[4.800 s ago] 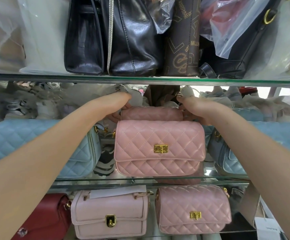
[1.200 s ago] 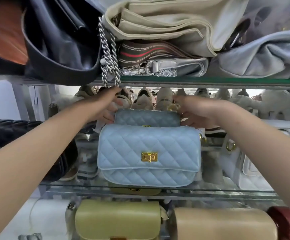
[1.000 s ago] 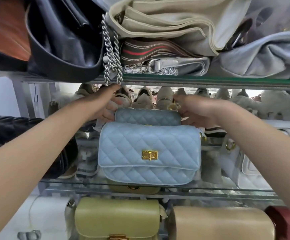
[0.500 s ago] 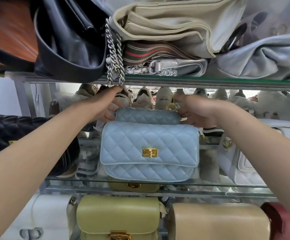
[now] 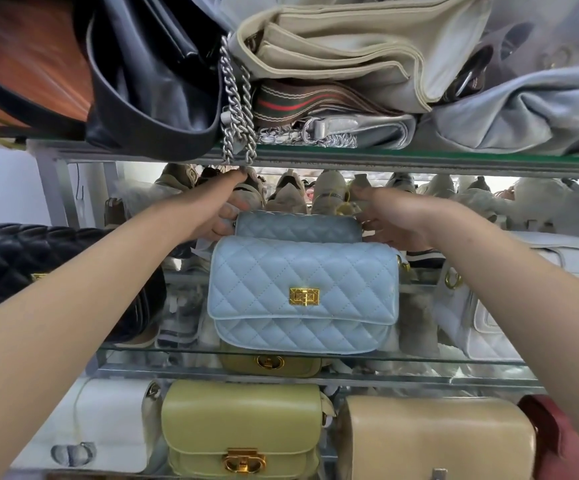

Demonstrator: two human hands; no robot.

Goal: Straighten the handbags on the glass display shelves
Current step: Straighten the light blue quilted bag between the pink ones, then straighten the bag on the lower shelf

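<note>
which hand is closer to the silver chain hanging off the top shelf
Left. The left hand reaches up right beneath the silver chain, fingertips just under its dangling end. The right hand is farther off to the right, at the rear blue quilted handbag's end.

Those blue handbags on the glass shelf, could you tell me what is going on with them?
A person is tidying them. Both hands reach to the rear blue quilted bag: the left hand at its left end, the right hand at its right end. The front blue quilted bag stands upright on the glass shelf, clasp facing out. Whether the fingers are gripping is hidden.
</note>
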